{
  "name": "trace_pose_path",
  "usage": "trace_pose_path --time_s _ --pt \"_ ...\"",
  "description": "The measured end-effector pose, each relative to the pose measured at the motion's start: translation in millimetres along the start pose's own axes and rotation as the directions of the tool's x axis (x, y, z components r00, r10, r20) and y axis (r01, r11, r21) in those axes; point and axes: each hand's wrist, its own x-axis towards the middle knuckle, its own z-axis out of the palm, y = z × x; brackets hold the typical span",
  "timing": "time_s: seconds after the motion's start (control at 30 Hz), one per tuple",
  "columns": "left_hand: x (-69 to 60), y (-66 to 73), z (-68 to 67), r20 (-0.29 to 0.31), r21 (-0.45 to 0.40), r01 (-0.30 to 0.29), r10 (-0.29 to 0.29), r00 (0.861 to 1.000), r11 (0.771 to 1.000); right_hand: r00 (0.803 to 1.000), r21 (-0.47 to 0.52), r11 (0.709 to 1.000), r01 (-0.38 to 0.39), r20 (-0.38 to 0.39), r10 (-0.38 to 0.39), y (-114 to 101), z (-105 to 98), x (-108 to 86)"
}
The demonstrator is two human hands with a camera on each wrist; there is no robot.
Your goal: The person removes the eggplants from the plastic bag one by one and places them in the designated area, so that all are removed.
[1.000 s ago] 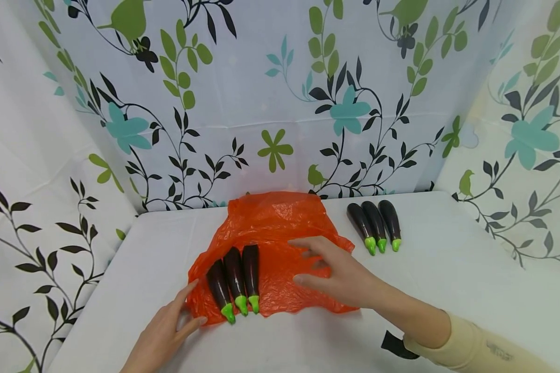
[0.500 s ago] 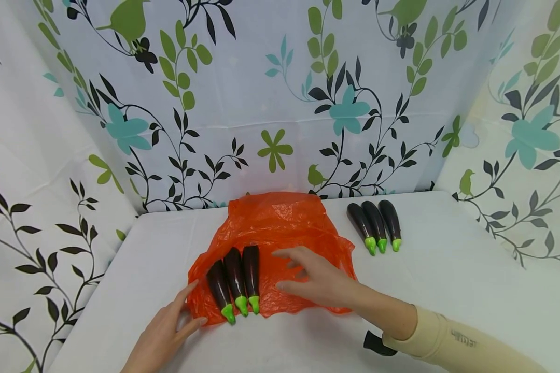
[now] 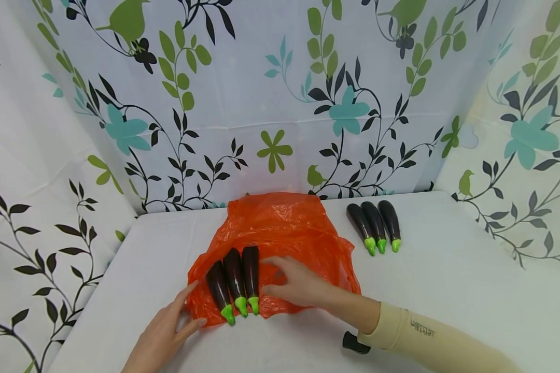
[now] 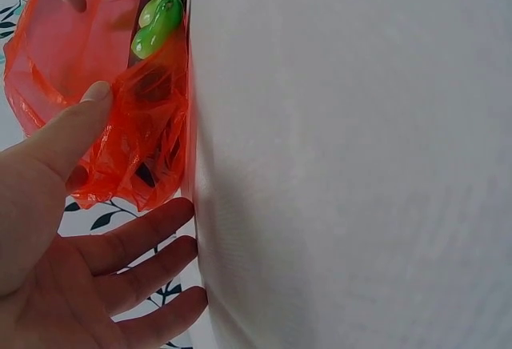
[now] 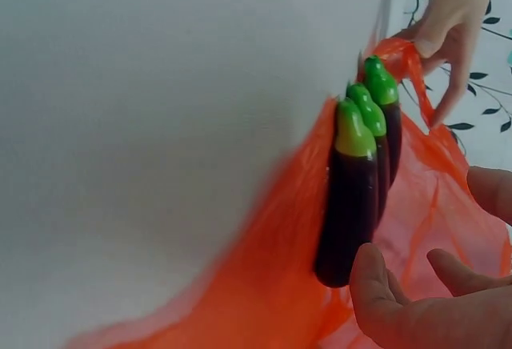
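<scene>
An orange-red plastic bag (image 3: 280,215) lies spread on the white table in the head view. Three dark eggplants (image 3: 235,274) with green stem ends rest side by side at its left part, stems toward the person. My left hand (image 3: 165,331) is at the bag's near left edge, its fingers extended; in the left wrist view its thumb overlaps the red plastic (image 4: 136,149). Over the bag, my right hand (image 3: 298,282) reaches in from the right with fingers spread, beside the rightmost eggplant (image 5: 352,205). A gap shows between thumb and fingers, with nothing held.
Three more eggplants (image 3: 374,227) lie together at the table's back right, to the right of the bag. A patterned curtain (image 3: 273,103) hangs behind and at both sides. Under the right forearm a small black object (image 3: 356,343) shows; its kind is unclear.
My right hand has moved left across the bag, toward the three eggplants on it. The black object under the forearm has shifted left with it. My left hand stays put.
</scene>
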Motion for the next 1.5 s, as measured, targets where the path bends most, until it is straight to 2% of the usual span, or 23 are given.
trace_pose_path --time_s 0.23,0.5,0.9,1.13,1.5 --pt "-1.7 0.5 -0.3 -0.001 -0.01 -0.001 0.001 1.0 1.0 0.998 -0.025 0.998 -0.06 -0.032 0.059 4 16 14.2" --pt "-2.4 0.4 -0.3 -0.007 -0.005 -0.005 0.005 1.0 1.0 0.996 -0.078 0.994 -0.079 -0.037 0.076 6 27 23.2" --pt "-1.8 -0.1 -0.6 -0.013 -0.006 -0.018 0.018 1.0 1.0 0.996 -0.069 0.994 -0.086 0.028 0.088 7 36 27.2" --pt "-2.2 -0.1 -0.2 -0.011 -0.009 -0.019 0.018 1.0 1.0 0.996 -0.076 0.995 -0.058 0.07 0.063 7 39 29.1" --pt "-0.9 0.5 -0.3 -0.004 -0.009 0.001 -0.001 1.0 1.0 0.995 -0.054 0.996 -0.07 0.067 0.074 4 41 28.2"
